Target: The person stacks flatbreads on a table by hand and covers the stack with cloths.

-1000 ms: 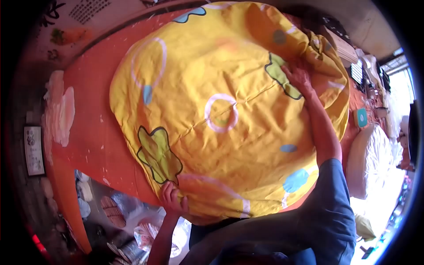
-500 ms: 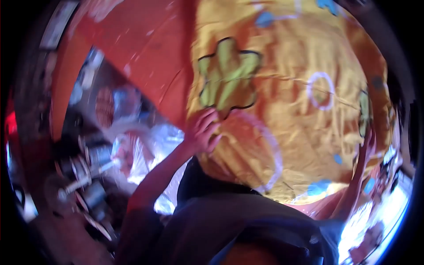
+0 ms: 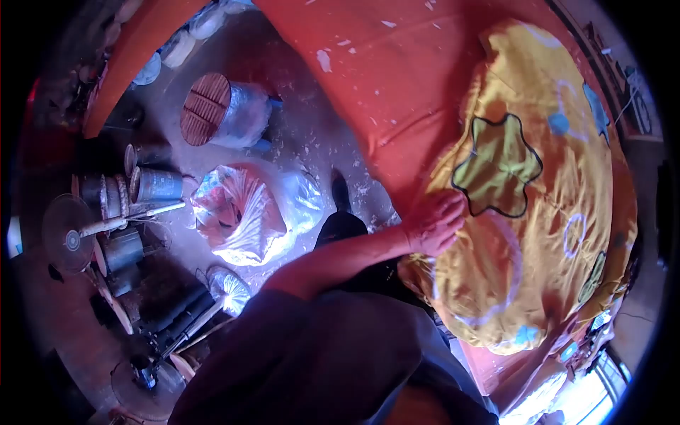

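A yellow printed cloth [image 3: 545, 283] lies wrinkled over an orange-red surface. It carries a green star-like shape outlined in black [image 3: 499, 166], pale rings and blue spots. My left hand [image 3: 435, 225] is at the cloth's near left edge, just beside the star-like shape. Its fingers are curled on the fabric and appear to grip it. My right hand does not show; my body and the frame's lower right hide that side.
The orange-red table surface [image 3: 375, 78] stretches to the far left. On the floor stand a plastic bag [image 3: 244, 216], a plastic-wrapped drum with a round slatted top [image 3: 205, 110], and several spools and cans [image 3: 156, 185]. A floor fan [image 3: 149, 386] is at lower left.
My view has swung left, so the cloth sits farther right and more floor shows. My left hand stays by the star-like shape. My right arm, seen before at the cloth's right edge, has left view.
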`<state>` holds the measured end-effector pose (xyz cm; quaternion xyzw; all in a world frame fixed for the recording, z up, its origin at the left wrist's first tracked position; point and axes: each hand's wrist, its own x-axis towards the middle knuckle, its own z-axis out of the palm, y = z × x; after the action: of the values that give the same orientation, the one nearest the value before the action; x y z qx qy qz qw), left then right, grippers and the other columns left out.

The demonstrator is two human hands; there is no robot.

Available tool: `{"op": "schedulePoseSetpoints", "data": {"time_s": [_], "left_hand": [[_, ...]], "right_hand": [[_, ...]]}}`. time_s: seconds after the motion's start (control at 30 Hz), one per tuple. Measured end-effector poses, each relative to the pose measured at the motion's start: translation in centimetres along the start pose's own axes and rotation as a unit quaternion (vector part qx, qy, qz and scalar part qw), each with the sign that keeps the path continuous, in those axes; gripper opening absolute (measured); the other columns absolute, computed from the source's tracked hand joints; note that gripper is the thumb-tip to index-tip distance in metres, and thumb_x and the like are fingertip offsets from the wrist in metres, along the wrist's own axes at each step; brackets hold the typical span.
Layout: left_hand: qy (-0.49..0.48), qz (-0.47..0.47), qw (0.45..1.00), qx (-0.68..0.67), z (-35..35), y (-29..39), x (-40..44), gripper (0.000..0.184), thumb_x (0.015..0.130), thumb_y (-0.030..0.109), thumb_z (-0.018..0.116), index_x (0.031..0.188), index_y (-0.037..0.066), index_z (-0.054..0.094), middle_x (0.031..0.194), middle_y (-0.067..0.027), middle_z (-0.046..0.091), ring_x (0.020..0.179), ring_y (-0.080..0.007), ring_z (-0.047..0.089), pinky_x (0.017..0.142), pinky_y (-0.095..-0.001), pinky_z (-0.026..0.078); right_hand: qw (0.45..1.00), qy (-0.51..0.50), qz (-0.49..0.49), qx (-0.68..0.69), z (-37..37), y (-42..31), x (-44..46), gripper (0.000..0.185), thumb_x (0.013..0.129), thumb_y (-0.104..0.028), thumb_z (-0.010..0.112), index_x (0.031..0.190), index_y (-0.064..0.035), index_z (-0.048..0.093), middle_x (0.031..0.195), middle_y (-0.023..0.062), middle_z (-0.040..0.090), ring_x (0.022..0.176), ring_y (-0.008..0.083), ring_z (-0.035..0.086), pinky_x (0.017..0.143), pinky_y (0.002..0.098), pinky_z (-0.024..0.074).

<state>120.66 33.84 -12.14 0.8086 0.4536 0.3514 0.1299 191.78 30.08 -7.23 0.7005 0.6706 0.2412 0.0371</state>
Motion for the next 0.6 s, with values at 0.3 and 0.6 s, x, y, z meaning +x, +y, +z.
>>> {"op": "schedulePoseSetpoints", "data": {"time_s": [0.3,0.6], "left_hand": [[-0.065,0.037,0.967,-0.243,-4.5,-2.8,-6.1,0.031,0.078,0.015,0.068,0.105,0.002,0.062,0.125,-0.0202,0.055,0.119,-0.0345,0.053,0.1,-0.0444,0.046],[0.02,-0.314,0.947,-0.069,-19.0,-21.5,-21.6,0.028,0.08,0.016,0.071,0.104,0.003,0.065,0.094,-0.0172,0.068,0.083,-0.035,0.067,0.073,-0.0408,0.054]], "right_hand": [[0.979,0.088,-0.104,0.151,-15.4,-43.7,8.6,0.049,0.091,-0.03,0.064,0.126,0.0033,0.057,0.127,0.0246,0.058,0.119,0.0433,0.053,0.102,0.0522,0.04],[0.997,-0.047,0.021,0.056,-11.4,-50.3,8.1,0.066,0.092,-0.047,0.054,0.143,-0.0048,0.045,0.139,0.0307,0.045,0.128,0.0493,0.041,0.106,0.0555,0.0336]]}}
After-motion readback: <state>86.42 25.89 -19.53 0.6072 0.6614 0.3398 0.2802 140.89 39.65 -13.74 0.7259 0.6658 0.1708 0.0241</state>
